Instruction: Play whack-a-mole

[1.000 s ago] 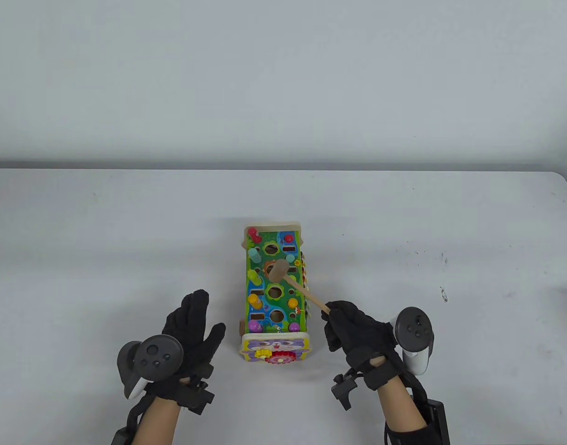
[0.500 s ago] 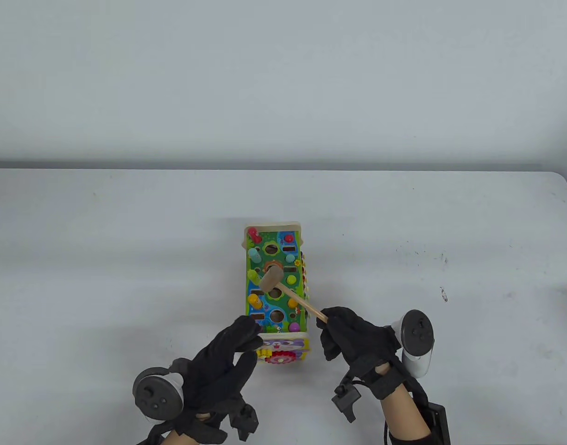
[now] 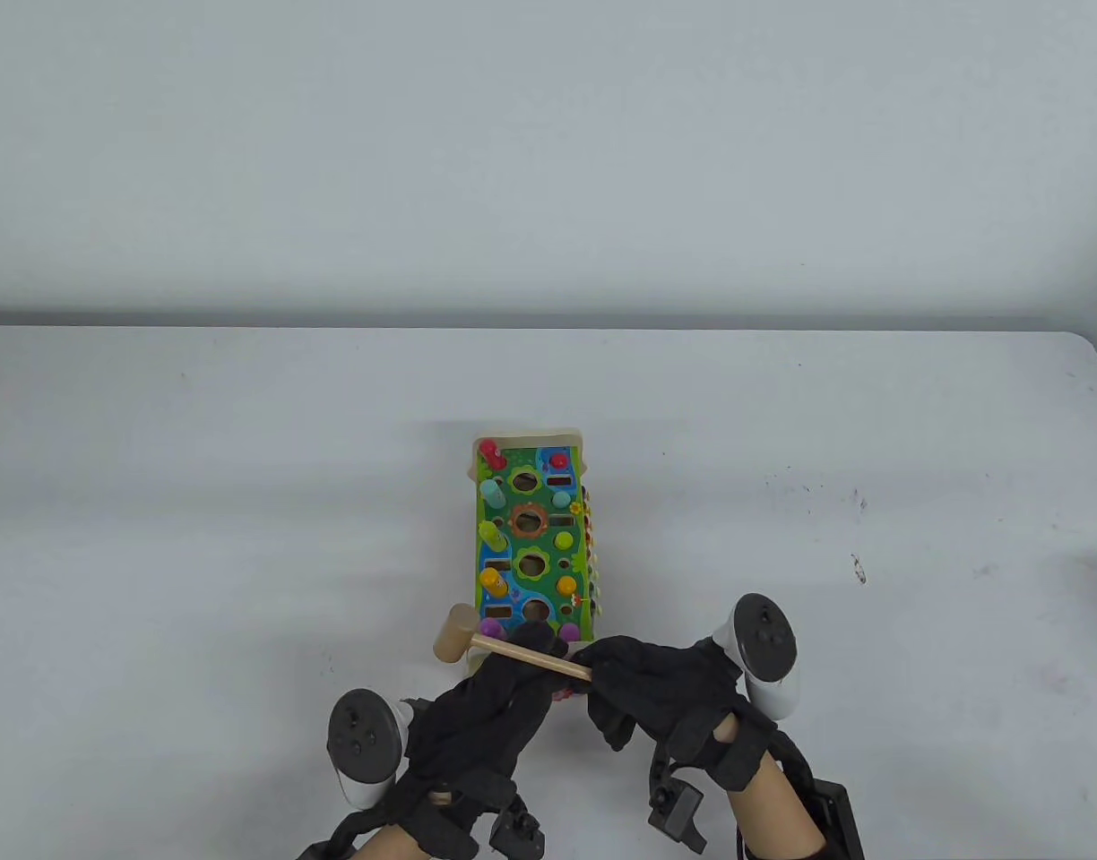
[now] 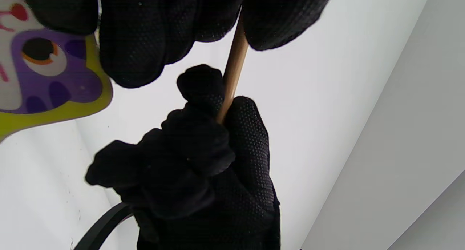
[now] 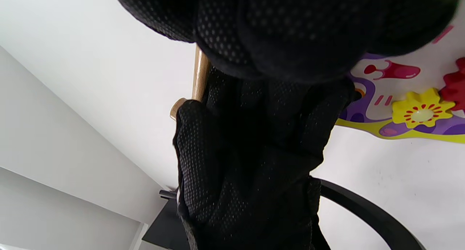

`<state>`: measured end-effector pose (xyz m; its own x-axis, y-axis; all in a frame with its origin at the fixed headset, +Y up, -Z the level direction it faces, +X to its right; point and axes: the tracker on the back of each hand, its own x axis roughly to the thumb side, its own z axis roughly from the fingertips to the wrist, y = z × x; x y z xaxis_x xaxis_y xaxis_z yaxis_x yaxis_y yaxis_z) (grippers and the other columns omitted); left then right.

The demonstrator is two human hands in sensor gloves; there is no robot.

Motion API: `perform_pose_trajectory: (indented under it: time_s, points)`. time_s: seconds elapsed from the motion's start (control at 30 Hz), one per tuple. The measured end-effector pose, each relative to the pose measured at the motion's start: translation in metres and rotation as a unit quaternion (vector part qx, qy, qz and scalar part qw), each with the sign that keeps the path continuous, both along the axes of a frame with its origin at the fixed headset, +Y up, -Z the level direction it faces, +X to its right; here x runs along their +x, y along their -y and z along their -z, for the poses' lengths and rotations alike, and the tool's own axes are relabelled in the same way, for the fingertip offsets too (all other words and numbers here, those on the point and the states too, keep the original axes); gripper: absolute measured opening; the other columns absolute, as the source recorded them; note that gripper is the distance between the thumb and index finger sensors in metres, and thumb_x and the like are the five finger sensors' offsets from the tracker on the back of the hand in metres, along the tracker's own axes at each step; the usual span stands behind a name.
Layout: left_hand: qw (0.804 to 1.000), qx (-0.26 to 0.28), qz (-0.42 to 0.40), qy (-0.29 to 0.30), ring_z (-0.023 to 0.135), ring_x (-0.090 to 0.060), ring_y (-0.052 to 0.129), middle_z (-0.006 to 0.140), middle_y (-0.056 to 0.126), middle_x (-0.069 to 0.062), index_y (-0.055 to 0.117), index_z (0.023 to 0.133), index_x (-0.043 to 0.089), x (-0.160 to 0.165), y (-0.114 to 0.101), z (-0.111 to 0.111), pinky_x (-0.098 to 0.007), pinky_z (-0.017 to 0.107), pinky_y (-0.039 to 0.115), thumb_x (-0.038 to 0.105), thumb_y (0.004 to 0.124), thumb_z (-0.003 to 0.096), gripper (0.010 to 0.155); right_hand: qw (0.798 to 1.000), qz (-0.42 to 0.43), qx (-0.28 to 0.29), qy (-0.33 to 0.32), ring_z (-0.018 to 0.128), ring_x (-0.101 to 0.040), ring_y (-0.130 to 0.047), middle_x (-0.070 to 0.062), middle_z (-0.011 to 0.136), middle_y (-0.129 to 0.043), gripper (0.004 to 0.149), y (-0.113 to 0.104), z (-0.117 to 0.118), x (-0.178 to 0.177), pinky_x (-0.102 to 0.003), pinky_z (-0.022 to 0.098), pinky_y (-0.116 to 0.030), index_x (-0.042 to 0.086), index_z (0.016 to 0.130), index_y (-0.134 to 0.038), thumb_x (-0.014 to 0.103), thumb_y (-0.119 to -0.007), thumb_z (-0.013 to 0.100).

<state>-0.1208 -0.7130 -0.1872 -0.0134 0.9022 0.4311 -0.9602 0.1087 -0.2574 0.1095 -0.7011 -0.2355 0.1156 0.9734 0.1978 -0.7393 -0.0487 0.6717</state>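
The whack-a-mole toy (image 3: pixel 531 528) stands in the middle of the table, with round holes down its green top and coloured pegs along both sides. The wooden hammer (image 3: pixel 454 632) lies level across the toy's near end, head to the left. My right hand (image 3: pixel 616 672) grips the handle's right end. My left hand (image 3: pixel 522 663) is under the handle, fingers curled around its middle. In the left wrist view my fingers (image 4: pixel 130 35) close on the handle (image 4: pixel 236 64) above the right hand (image 4: pixel 203 159). In the right wrist view the handle (image 5: pixel 201 73) runs beside the left hand (image 5: pixel 247 152).
The toy's near end panel has a purple cartoon face (image 4: pixel 47 79) and yellow and red gears (image 5: pixel 421 112). The white table (image 3: pixel 244 502) ends at a wall behind and a rounded corner at the far right (image 3: pixel 1091 358).
The right hand swung the hammer off the toy's top, down and left, so it lies across the near end. The left hand moved right from the table and took hold of the handle.
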Motion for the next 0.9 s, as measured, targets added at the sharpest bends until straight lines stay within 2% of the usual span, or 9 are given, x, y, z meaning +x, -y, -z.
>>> perform_pose_trajectory:
  time_s: [0.27, 0.6, 0.8, 0.9]
  points:
    - [0.998, -0.030, -0.054, 0.022, 0.080, -0.056, 0.082, 0.100, 0.069, -0.032, 0.061, 0.104, 0.005, 0.003, 0.006, 0.000, -0.074, 0.062, 0.056, 0.031, 0.064, 0.0569, 0.054, 0.999, -0.039, 0.015, -0.025, 0.030, -0.031, -0.092, -0.017, 0.053, -0.089, 0.045, 0.002, -0.003, -0.009, -0.059, 0.040, -0.071, -0.008, 0.084, -0.076, 0.027, -0.064, 0.058]
    - [0.998, -0.014, -0.053, 0.007, 0.079, -0.056, 0.082, 0.099, 0.069, -0.034, 0.065, 0.100, 0.006, 0.000, 0.004, 0.000, -0.074, 0.061, 0.056, 0.033, 0.064, 0.0563, 0.051, 0.997, -0.067, 0.036, -0.015, 0.031, -0.033, -0.092, -0.018, 0.054, -0.089, 0.047, 0.000, -0.002, -0.004, -0.060, 0.041, -0.070, -0.008, 0.083, -0.077, 0.030, -0.066, 0.058]
    - [0.998, 0.007, -0.057, -0.005, 0.077, -0.056, 0.084, 0.097, 0.070, -0.035, 0.066, 0.098, 0.005, -0.011, -0.004, 0.000, -0.074, 0.060, 0.057, 0.033, 0.064, 0.0559, 0.051, 0.996, -0.036, 0.062, 0.061, 0.031, -0.033, -0.092, -0.018, 0.054, -0.089, 0.049, -0.009, 0.003, 0.017, -0.060, 0.041, -0.069, -0.008, 0.083, -0.077, 0.032, -0.067, 0.058]
    - [0.998, 0.020, -0.051, -0.011, 0.072, -0.056, 0.088, 0.093, 0.075, -0.036, 0.067, 0.097, 0.003, -0.018, -0.009, -0.001, -0.074, 0.058, 0.060, 0.032, 0.064, 0.0554, 0.050, 0.981, -0.047, 0.110, 0.153, 0.035, -0.036, -0.092, -0.020, 0.057, -0.089, 0.050, -0.014, 0.007, 0.036, -0.062, 0.042, -0.068, -0.008, 0.084, -0.076, 0.033, -0.067, 0.058]
